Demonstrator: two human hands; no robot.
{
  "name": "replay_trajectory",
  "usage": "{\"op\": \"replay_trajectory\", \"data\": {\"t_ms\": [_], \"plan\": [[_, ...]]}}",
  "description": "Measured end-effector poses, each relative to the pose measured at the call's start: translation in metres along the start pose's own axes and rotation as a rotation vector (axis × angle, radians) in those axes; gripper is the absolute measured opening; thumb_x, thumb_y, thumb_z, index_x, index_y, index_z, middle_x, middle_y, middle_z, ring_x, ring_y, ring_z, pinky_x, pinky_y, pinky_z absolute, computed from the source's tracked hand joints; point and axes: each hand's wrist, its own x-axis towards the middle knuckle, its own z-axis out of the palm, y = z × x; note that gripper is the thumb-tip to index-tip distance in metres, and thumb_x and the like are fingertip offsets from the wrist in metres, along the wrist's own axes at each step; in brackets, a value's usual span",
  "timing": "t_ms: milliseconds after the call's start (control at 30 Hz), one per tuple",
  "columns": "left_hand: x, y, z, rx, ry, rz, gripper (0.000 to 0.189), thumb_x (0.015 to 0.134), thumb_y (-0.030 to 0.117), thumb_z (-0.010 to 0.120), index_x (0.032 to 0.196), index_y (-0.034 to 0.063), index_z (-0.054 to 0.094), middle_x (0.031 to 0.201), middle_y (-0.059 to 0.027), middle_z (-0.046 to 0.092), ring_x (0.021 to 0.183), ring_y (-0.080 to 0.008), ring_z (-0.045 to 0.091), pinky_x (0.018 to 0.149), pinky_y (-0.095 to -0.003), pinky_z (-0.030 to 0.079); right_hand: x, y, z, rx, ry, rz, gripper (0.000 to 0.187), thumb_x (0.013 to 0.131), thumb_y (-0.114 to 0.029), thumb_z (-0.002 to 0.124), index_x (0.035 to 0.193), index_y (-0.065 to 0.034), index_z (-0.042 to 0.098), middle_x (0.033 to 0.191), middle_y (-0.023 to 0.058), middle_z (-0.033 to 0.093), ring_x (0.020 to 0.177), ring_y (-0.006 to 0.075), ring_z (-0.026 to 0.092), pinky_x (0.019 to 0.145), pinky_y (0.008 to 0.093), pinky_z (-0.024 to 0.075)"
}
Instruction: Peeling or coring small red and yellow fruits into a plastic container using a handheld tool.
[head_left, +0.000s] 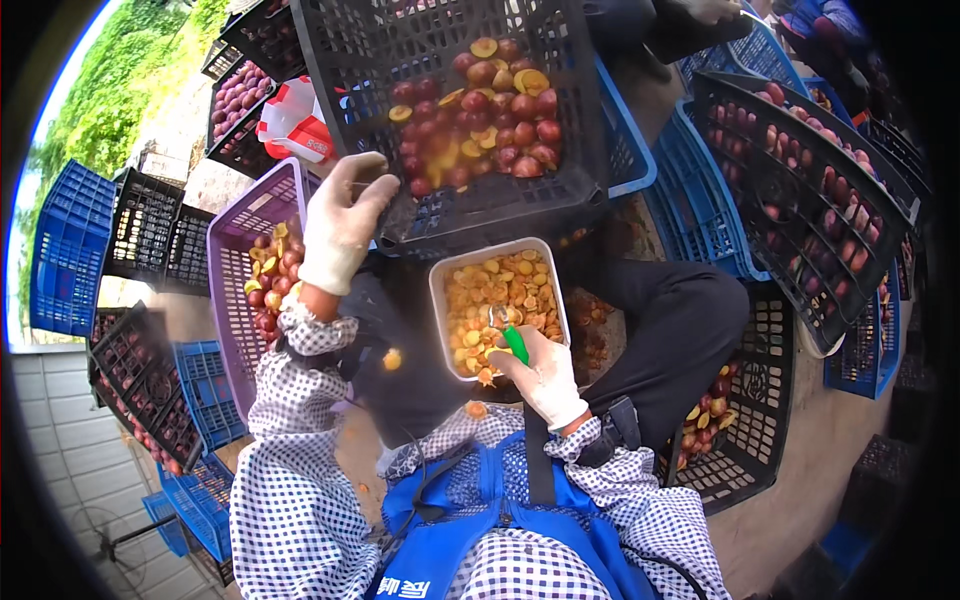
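My left hand (349, 221), in a whitish glove, is raised beside the near left corner of a black plastic crate (487, 217) with its thumb and fingers apart; nothing shows between them. Whole red plums (517, 112) and cut yellow-fleshed halves lie in that crate. My gloved right hand (544, 375) grips a pitting tool (514, 343) by its green handle. The tool's metal end is above a white square tub (564, 315) filled with orange-yellow plum pits and flesh bits (506, 285). A purple crate (225, 300) at the left holds cut plums (277, 277).
A black crate (772, 405) with cut plums stands beyond my right knee. Stacked blue crates (697, 187) and a tilted black crate of plums (802, 195) are at the right. More crates (71, 247) and a red-and-white container (296, 124) stand left. Another person's hand shows at the top.
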Motion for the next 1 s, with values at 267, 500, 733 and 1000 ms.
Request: {"op": "replay_trajectory", "data": {"t_ms": [267,500,733,1000], "plan": [[0.130,-0.104,0.180,0.462,-0.229,0.126,0.048,0.081,0.024,0.080,0.120,0.0014,0.062,0.096,-0.0205,0.072,0.097,-0.0367,0.070,0.087,-0.0426,0.055,-0.001,0.000,-0.006,-0.041,-0.013,0.082,0.028,0.086,-0.027,0.078,0.101,-0.0053,0.070,0.089,0.0193,0.069,0.080,0.0396,0.070,0.069,0.0446,0.0544],[0.129,-0.089,0.145,-0.442,-0.486,-0.357,0.034,0.093,0.020,0.069,0.121,0.0035,0.059,0.095,-0.0096,0.067,0.071,-0.0156,0.065,0.061,-0.0305,0.055,0.006,-0.003,-0.004,0.013,-0.030,0.059,0.028,0.086,-0.024,0.076,0.103,-0.0023,0.068,0.083,0.0184,0.067,0.075,0.0343,0.068,0.066,0.0420,0.0531],[0.017,-0.010,0.068,-1.146,-0.464,-0.453,0.037,0.103,0.020,0.054,0.136,0.0018,0.055,0.114,-0.0071,0.067,0.089,-0.0179,0.068,0.071,-0.0308,0.056,0.003,-0.025,-0.022,0.388,0.061,0.164,0.034,0.100,-0.024,0.056,0.122,0.0020,0.061,0.073,0.0019,0.063,0.050,0.0033,0.048,0.047,0.0212,0.0363],[-0.131,0.009,0.063,-0.779,-0.323,-0.526,0.035,0.099,0.019,0.055,0.125,-0.0005,0.066,0.107,-0.0033,0.068,0.084,-0.0088,0.062,0.069,-0.0219,0.049,-0.006,-0.062,-0.011,0.134,0.149,-0.216,0.028,0.099,-0.017,0.067,0.120,-0.0002,0.065,0.093,0.0162,0.073,0.082,0.0229,0.073,0.073,0.0347,0.0564]]}}
